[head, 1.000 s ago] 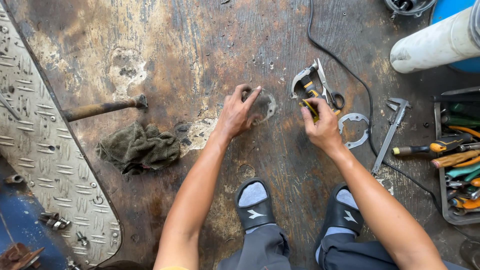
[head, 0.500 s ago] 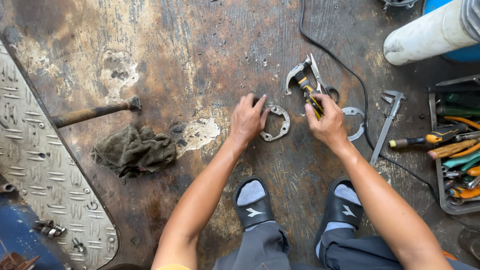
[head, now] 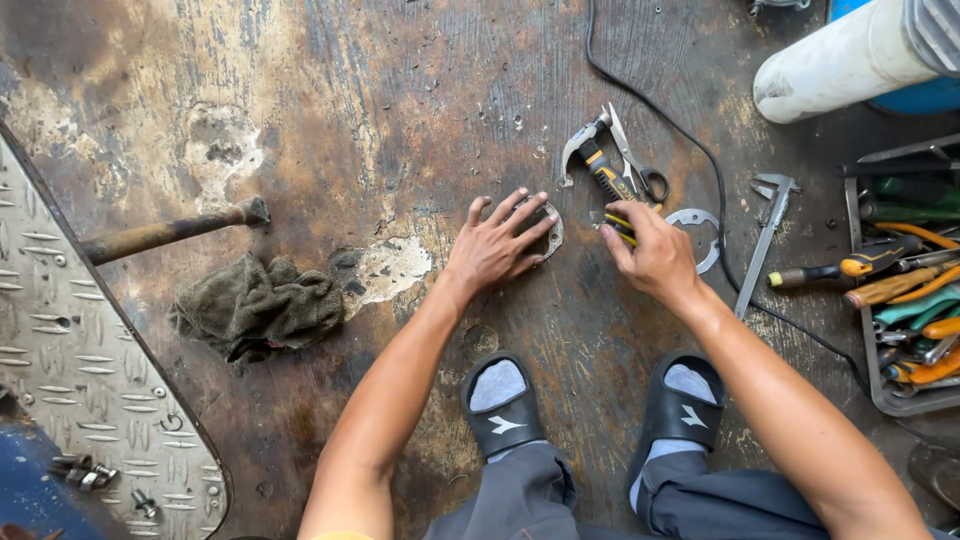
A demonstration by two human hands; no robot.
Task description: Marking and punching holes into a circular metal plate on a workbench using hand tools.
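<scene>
Left hand (head: 495,248) lies flat with fingers spread over a metal ring plate (head: 551,228), covering most of it so only its right edge peeks out past the fingertips. Right hand (head: 652,255) is closed in a pinch on the yellow-and-black handle of the pliers (head: 604,175), with a 2nd ring plate (head: 702,232) just right of that grip and a caliper (head: 766,240) beyond. Left of the left grip the worn floor (head: 400,110) is bare as far as the rag (head: 258,306) and hammer (head: 170,232), while the tool tray (head: 873,330) crowds the far right edge.

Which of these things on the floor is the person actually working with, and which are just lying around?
In use: left hand pressing on a metal ring; right hand on yellow-handled pliers.

Lying about: rag, hammer, caliper, second ring, tool tray, scissors.
</scene>
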